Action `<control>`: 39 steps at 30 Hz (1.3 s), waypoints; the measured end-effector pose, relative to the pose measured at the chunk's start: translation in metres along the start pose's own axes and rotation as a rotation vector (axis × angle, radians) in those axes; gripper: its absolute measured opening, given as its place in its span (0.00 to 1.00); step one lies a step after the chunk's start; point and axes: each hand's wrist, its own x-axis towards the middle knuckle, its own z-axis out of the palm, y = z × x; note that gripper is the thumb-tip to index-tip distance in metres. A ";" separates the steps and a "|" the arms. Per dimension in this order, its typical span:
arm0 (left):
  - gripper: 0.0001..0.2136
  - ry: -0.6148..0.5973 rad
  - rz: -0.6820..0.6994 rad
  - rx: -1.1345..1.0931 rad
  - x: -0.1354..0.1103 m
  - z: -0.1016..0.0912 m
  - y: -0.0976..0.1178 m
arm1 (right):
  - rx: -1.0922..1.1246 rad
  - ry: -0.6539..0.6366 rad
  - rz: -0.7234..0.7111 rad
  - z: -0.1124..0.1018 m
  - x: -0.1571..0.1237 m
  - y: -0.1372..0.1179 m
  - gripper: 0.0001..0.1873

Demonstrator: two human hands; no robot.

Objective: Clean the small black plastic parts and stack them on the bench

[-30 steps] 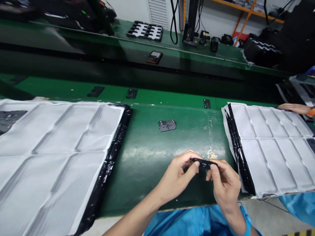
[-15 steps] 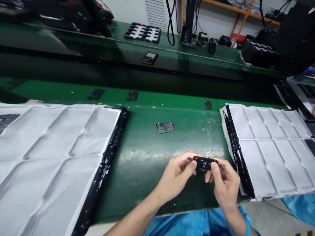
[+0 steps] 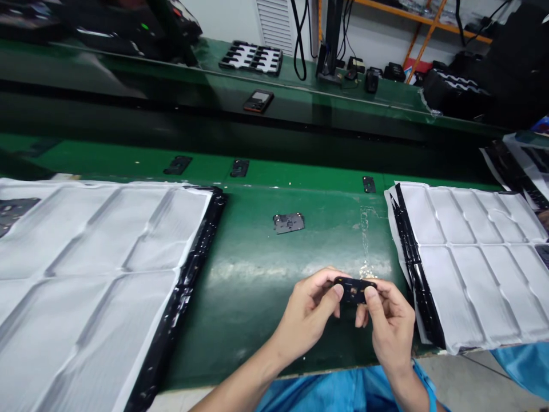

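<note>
Between my two hands is a small black flat plastic part (image 3: 354, 290) with rounded ends and a small light patch in its middle. My left hand (image 3: 311, 312) pinches its left end between thumb and fingers. The right end is gripped the same way by my right hand (image 3: 390, 320). The part is tilted up, held above the green work surface (image 3: 240, 297); its underside is hidden. A dark grey flat part (image 3: 289, 223) with cutouts lies on that surface, beyond my hands.
White-lined trays (image 3: 120, 229) with black edges lie stacked at left, another tray stack (image 3: 476, 257) at right. Small black parts (image 3: 239, 168) sit along a bright green strip behind the work surface. A phone-like device (image 3: 258, 100) rests on a dark strip farther back.
The black part is tilted slightly differently in my hands, which have shifted slightly left. The small black parts on the green strip have moved right; the phone-like device has moved slightly left.
</note>
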 end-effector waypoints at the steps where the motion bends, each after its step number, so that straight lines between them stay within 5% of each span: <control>1: 0.10 0.000 -0.004 -0.001 0.000 0.000 0.000 | -0.002 0.000 0.003 0.000 -0.001 0.000 0.12; 11: 0.14 0.066 -0.045 0.020 -0.003 0.000 -0.001 | -0.099 -0.043 -0.112 -0.005 -0.006 0.006 0.08; 16: 0.14 0.118 -0.173 -0.127 -0.001 0.003 -0.005 | -0.185 -0.105 -0.240 -0.009 -0.012 0.008 0.09; 24: 0.17 0.036 -0.237 -0.076 -0.011 0.003 0.005 | 0.056 -0.192 0.172 -0.012 0.004 -0.002 0.16; 39: 0.17 0.064 -0.284 0.083 -0.013 -0.004 0.009 | 0.043 -0.185 0.216 0.001 0.007 -0.003 0.21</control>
